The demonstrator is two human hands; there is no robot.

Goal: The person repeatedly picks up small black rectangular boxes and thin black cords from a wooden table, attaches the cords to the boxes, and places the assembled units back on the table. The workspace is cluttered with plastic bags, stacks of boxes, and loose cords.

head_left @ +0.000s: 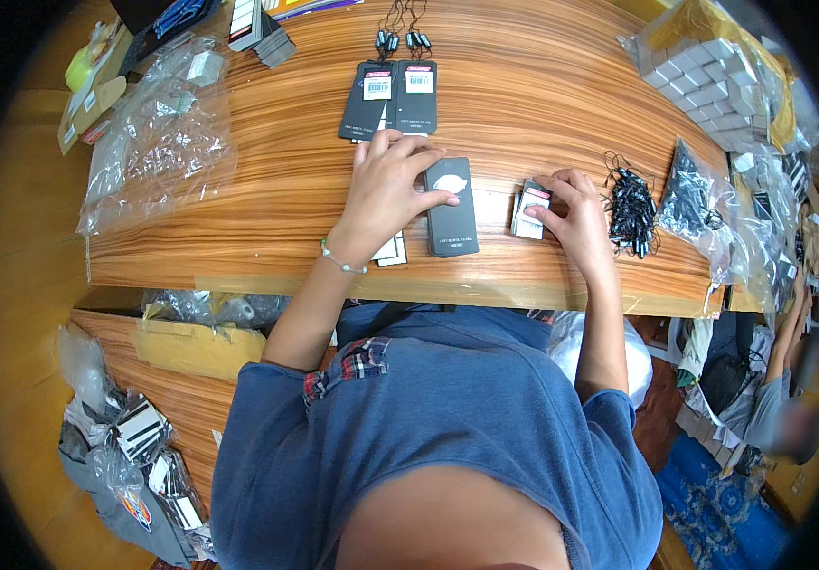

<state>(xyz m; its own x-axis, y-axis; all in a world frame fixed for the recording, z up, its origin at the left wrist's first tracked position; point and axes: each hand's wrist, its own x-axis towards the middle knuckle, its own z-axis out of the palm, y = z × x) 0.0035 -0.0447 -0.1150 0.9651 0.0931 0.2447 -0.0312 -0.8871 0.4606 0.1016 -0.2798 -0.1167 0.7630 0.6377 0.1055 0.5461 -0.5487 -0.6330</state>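
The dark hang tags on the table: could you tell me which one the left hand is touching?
The lone dark tag with a white leaf, under the left hand fingertips; the paired tags lie farther away, with strings.

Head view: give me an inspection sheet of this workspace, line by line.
Surface: wooden table, striped grain.
Job's things: dark hang tag under left hand; small stack of tags at right hand.
Clutter: two tags with strings, pile of black strings, clear plastic bags, bag of white boxes.
Grippers: both are bare hands, fingers pressing tags.
Cables: nothing seen.
Surroundings: another person seated at right.
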